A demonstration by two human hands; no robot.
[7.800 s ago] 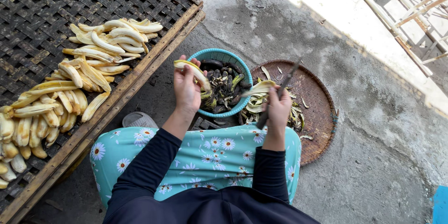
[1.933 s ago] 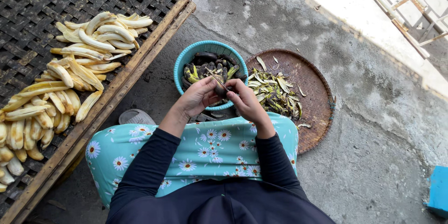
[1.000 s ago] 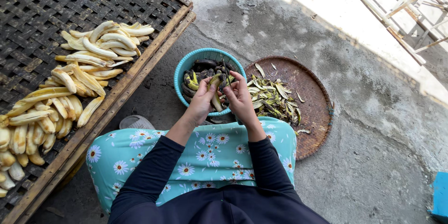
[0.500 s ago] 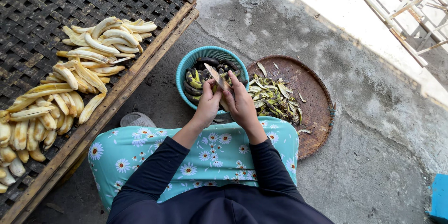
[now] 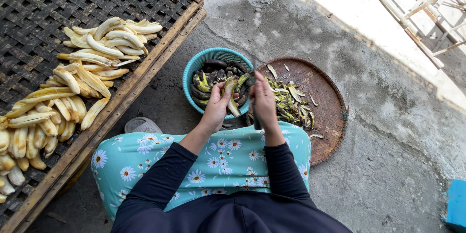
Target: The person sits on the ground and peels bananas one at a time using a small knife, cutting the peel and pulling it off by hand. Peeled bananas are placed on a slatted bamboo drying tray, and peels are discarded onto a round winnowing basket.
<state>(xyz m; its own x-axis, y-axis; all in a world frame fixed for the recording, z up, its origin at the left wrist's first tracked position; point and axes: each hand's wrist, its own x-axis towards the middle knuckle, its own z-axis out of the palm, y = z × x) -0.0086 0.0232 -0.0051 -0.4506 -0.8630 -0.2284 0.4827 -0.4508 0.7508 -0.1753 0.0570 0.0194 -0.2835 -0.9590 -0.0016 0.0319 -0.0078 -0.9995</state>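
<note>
- Woven drying rack [image 5: 43, 9], 9 to 11 o'clock: dark lattice in a wooden frame, carrying peeled bananas [image 5: 77, 85], pale yellow, soft, curved, in loose rows.
- Turquoise plastic basin [image 5: 194, 70], 12 o'clock of the lap: smooth rim, heaped with blackened unpeeled bananas.
- Left hand [image 5: 217, 107] cups a half-peeled banana [image 5: 230, 92] over the basin's near rim, fingers curled round its lower half. Judged light, overripe, slick and easily squashed; best held lightly at the skinned end.
- Right hand [image 5: 263, 101] is closed; a thin dark blade seems to show at it, but I cannot tell for sure.
- Round woven tray [image 5: 327, 116], 1 o'clock: stiff brown basketwork holding limp peels [image 5: 289, 104].
</note>
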